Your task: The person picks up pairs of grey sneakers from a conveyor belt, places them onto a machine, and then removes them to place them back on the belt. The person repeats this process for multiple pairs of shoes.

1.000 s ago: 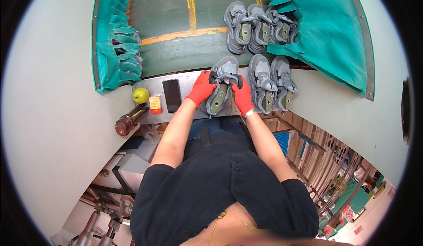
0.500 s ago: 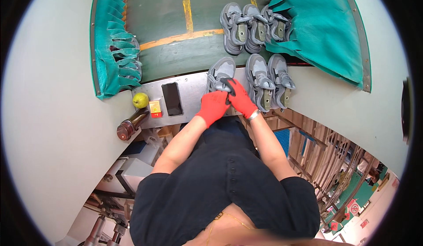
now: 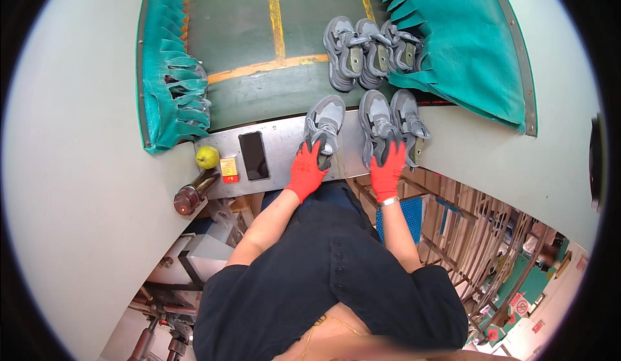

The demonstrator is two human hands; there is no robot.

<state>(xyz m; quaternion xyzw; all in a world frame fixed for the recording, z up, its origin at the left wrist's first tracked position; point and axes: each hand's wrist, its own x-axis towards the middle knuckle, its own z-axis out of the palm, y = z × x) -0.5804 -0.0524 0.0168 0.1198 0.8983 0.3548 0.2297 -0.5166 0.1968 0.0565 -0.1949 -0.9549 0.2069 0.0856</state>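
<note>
Both my hands wear red gloves with dark fingertips. My left hand [image 3: 306,170] is closed on the heel end of a grey sneaker [image 3: 327,114], which rests on the metal ledge with its toe pointing away from me. To the right, my right hand [image 3: 387,172] is at the heel end of a second grey sneaker [image 3: 374,112]; its fingers are smeared and partly merge with the shoe, so their grip is unclear. Close beside that one, a third grey sneaker [image 3: 404,108] stands on the ledge, its olive insole partly visible.
Beyond the metal ledge [image 3: 284,142] lies a dark green belt [image 3: 246,96] with several more sneakers [image 3: 341,47] at its right. Green fringed curtains [image 3: 466,57] hang on both sides. A phone [image 3: 253,156], a small yellow-red box [image 3: 229,169], a green fruit [image 3: 207,157] and a brown bottle [image 3: 194,194] sit left.
My hands were together over the left sneaker and have moved apart. The right hand has gone right to the middle sneaker, while the left stays at the left sneaker's heel. The view has shifted slightly.
</note>
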